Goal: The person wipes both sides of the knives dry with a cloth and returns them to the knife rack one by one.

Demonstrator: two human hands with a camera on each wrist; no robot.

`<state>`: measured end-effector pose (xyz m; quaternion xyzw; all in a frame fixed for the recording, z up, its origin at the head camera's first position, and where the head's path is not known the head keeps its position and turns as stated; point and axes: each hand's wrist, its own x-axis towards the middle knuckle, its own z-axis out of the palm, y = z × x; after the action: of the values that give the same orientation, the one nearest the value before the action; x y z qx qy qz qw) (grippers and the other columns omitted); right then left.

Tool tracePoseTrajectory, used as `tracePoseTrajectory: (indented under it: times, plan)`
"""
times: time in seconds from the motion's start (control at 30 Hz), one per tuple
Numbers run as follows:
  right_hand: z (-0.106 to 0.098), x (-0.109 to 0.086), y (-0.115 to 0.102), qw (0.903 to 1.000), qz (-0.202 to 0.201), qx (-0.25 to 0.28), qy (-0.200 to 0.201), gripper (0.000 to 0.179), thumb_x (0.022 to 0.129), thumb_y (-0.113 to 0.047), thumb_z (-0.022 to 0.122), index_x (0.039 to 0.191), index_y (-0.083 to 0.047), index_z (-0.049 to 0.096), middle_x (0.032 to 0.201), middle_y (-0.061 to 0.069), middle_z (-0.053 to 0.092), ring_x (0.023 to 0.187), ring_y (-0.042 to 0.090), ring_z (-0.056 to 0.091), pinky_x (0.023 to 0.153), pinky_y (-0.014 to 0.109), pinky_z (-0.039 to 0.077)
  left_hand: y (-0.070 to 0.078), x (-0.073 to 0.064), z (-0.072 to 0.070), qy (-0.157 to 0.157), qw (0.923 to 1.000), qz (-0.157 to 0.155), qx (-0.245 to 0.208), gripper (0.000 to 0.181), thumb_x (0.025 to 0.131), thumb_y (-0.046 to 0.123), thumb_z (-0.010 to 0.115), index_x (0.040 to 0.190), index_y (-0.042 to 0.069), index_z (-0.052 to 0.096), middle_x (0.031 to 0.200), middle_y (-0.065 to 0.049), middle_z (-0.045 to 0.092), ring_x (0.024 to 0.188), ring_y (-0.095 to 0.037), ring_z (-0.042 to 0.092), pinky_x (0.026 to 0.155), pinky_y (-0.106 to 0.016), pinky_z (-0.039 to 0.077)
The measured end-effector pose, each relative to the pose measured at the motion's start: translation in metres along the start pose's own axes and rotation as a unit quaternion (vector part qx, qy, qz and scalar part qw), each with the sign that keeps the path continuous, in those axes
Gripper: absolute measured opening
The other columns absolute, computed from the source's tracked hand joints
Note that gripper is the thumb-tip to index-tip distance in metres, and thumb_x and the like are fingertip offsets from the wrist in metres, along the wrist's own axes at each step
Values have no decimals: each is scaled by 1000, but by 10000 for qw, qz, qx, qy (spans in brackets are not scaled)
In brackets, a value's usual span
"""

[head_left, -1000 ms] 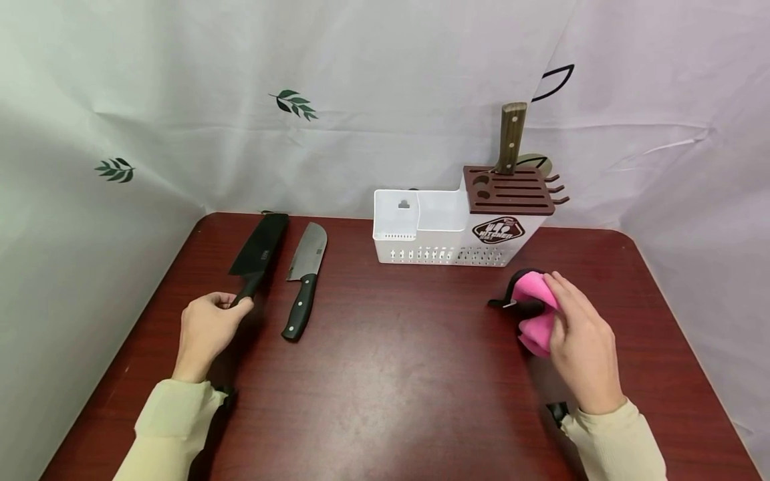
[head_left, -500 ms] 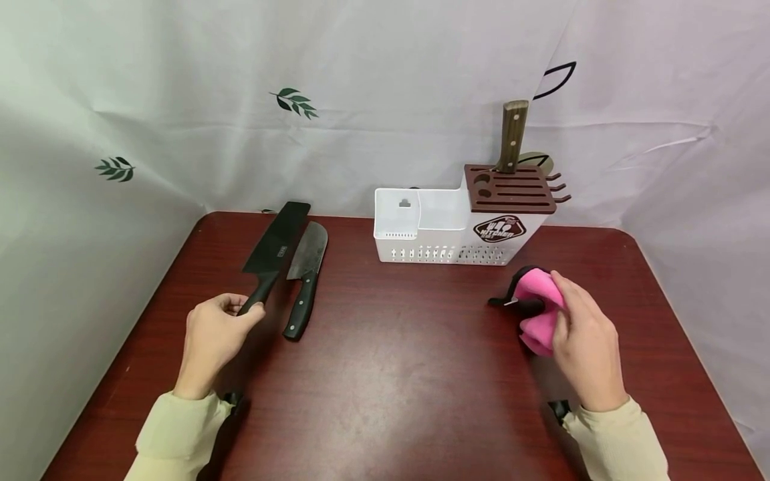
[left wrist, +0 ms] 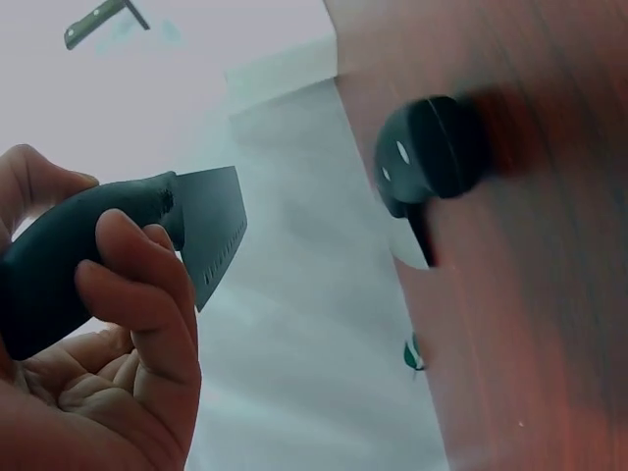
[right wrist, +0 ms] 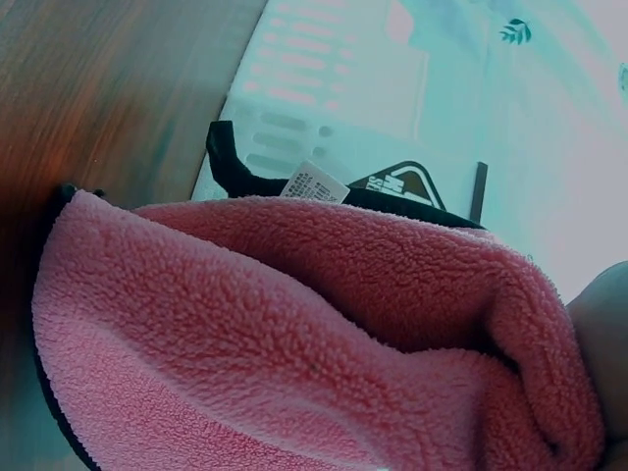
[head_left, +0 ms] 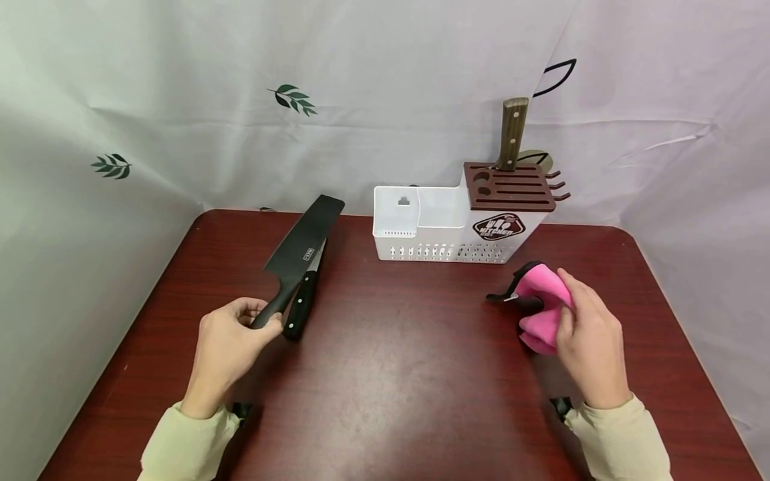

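My left hand (head_left: 231,344) grips the handle of a black cleaver (head_left: 307,237), which is raised off the table with its blade pointing away and to the right. In the left wrist view the fingers (left wrist: 147,285) curl round the dark handle (left wrist: 69,245). Beneath the cleaver lies a second knife with a black riveted handle (head_left: 301,306), its blade mostly hidden. Over on the right side, my right hand (head_left: 592,341) holds a folded pink cloth (head_left: 544,290) with black edging and a loop. The right wrist view is mostly filled by the fleecy cloth (right wrist: 294,324) and its white tag.
A white holder (head_left: 433,244) with a brown slotted top (head_left: 511,188) stands at the table's back, right of centre. One wooden-handled knife (head_left: 512,133) is upright in a slot, and hooks stick out on the right side. White curtains (head_left: 385,87) border the dark red table (head_left: 385,374).
The left hand has lifted the black cleaver and carried it right, so that it now covers most of the other knife's blade. The right hand and the cloth have hardly moved.
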<state>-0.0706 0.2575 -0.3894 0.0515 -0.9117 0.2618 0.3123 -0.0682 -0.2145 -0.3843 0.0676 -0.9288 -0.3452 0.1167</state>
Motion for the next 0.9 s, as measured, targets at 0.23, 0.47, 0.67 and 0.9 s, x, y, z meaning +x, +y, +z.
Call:
tracePoseTrajectory:
  times: [0.23,0.47,0.67,0.9]
  plan:
    - [-1,1,0,10000,24,40,27,47,91,11,51,135,-3,62,127,22,63,115,42,60,100,44,44,12,-7,2,41,9994,314,-166,17,78,15,79,93,9,73,73,-1,68,62,-10,60,56,-19,43]
    - [-1,3,-3,9996,231,114,137,50,91,10,52,139,-2,57,132,22,61,117,46,58,89,60,43,27,-14,7,-177,9973,625,-335,18,74,11,81,90,11,72,73,3,67,60,-9,60,55,-21,45]
    - [-2,4,-5,9984,478,129,274,47,94,6,56,141,0,55,135,21,60,118,48,57,89,64,43,41,-22,15,-422,9938,855,-568,22,71,10,82,90,13,72,74,7,67,61,-7,61,57,-21,47]
    - [-2,7,-6,9979,481,140,415,45,94,5,58,139,2,56,134,23,60,115,48,58,89,64,43,51,-33,20,-823,9860,1170,-852,26,69,8,83,90,16,70,75,11,64,59,-4,59,58,-25,50]
